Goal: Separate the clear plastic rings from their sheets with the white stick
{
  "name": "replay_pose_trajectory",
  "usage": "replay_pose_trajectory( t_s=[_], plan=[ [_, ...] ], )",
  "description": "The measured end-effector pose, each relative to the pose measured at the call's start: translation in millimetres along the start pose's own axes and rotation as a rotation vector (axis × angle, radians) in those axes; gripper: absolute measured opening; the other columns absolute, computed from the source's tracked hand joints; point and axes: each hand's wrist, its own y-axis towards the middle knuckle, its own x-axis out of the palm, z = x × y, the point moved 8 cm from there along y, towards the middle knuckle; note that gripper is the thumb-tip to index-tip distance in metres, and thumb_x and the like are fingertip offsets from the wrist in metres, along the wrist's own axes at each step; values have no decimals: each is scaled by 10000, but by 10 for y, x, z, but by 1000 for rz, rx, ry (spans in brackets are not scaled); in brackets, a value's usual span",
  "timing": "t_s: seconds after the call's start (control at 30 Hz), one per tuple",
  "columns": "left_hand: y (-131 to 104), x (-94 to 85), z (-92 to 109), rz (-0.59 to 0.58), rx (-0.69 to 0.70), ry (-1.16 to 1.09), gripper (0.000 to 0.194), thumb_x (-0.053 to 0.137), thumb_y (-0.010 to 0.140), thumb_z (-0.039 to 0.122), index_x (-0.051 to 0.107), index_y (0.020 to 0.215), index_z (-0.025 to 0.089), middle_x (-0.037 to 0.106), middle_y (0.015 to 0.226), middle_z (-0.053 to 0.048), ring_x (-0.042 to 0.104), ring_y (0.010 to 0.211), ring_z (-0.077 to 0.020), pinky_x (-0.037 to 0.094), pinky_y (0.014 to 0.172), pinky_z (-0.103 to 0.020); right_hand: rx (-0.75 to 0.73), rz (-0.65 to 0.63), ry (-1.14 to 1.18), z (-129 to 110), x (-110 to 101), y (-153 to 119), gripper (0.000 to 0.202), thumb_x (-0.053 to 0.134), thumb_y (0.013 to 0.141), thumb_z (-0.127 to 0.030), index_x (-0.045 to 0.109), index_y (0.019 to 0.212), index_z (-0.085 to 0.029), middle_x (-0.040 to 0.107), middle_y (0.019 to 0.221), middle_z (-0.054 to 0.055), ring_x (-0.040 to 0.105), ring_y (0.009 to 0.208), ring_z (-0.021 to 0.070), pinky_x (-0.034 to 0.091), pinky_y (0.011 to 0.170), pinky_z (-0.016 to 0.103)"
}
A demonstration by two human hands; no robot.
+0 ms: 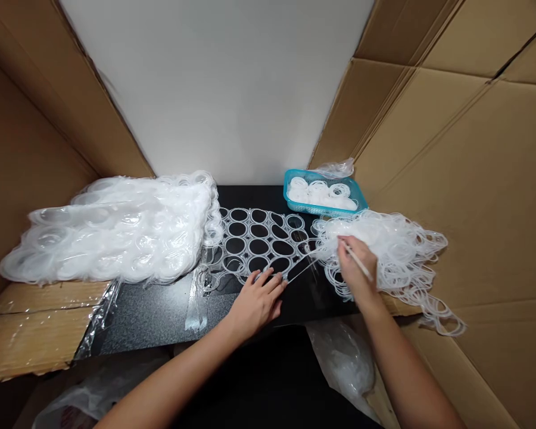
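A sheet of joined white rings (259, 246) lies on the black table, between two piles. My left hand (259, 301) rests with its fingers spread on the sheet's near edge, at the lower right rings. My right hand (358, 267) is closed round a thin white stick-like tool (357, 260), at the left side of a loose heap of white rings (397, 247). Thin white strands (301, 267) stretch from near my left fingertips toward the heap. What the tool's tip touches is too small to tell.
A thick stack of white ring sheets (129, 232) covers the left. Behind the heap sits a blue tray (324, 210) with white ring coils, a plastic bag (337, 169) behind it. Cardboard walls (429, 149) enclose both sides. Plastic bags (346, 363) hang below the table edge.
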Motion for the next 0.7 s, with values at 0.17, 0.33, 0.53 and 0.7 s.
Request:
replay_pose_trajectory(
  t_s=[0.17,0.33,0.53,0.7],
  plan=[
    [29,-152,33,100,-29,-80,385,581,929,281,545,1310,248,607,1338,-61,430,1361,-287,128,1163,-544,387,-331,465,127,246,2,342,670,793,-507,590,680,-195,637,679,25,550,621,170,440,594,277],
    [240,-320,-11,163,-266,-351,216,578,938,301,661,1121,224,669,1105,-67,581,1069,-248,370,976,-440,425,-558,720,-362,486,-336,340,711,781,-502,598,693,-193,664,736,17,532,623,150,417,573,255],
    [448,-163,-161,135,-453,-720,170,582,895,306,715,889,200,703,901,-43,612,894,-221,424,817,-326,277,-495,578,-579,307,-465,251,616,878,-438,663,776,-213,709,821,26,608,737,194,464,700,300],
    [502,-58,-158,118,-493,-791,193,557,874,289,694,781,189,693,785,-27,600,787,-198,395,746,-291,160,-415,421,-668,196,-557,212,551,927,-353,620,769,-230,737,941,42,668,831,221,492,747,325]
  ],
)
